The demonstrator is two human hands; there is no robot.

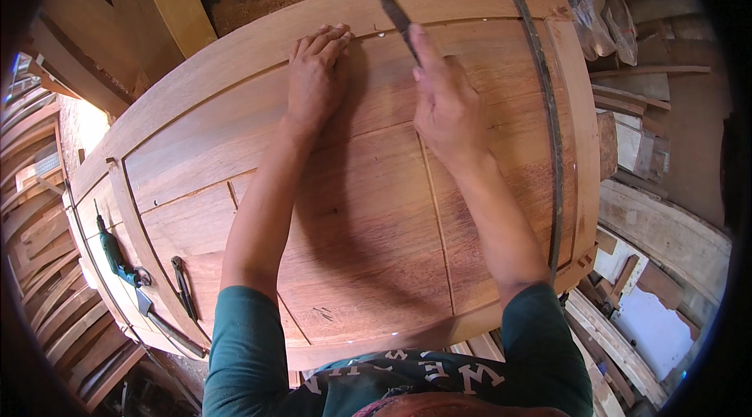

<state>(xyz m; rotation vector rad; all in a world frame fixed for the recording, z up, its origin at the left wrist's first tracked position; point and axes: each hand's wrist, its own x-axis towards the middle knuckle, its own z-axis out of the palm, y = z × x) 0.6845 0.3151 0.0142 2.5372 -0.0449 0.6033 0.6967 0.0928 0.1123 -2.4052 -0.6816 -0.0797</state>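
In my right hand (446,99) is the handle of a hammer (398,17). Its dark head is raised over the far rail and slightly blurred. My left hand (317,76) rests on the far part of a large wooden door (368,213), by the joint between rail and panel. Its fingers are curled together, and whatever they hold is hidden. A small dark upright spot, perhaps a nail (375,27), shows on the rail right of my left hand, near a white fleck. The door lies flat beneath both arms.
A long metal bar clamp (540,64) crosses the door's right side. On the left part lie a green power drill (116,252), pliers (184,288) and a flat-bladed tool (160,319). Stacked boards (47,260) surround the door; a plastic bag (603,21) hangs at far right.
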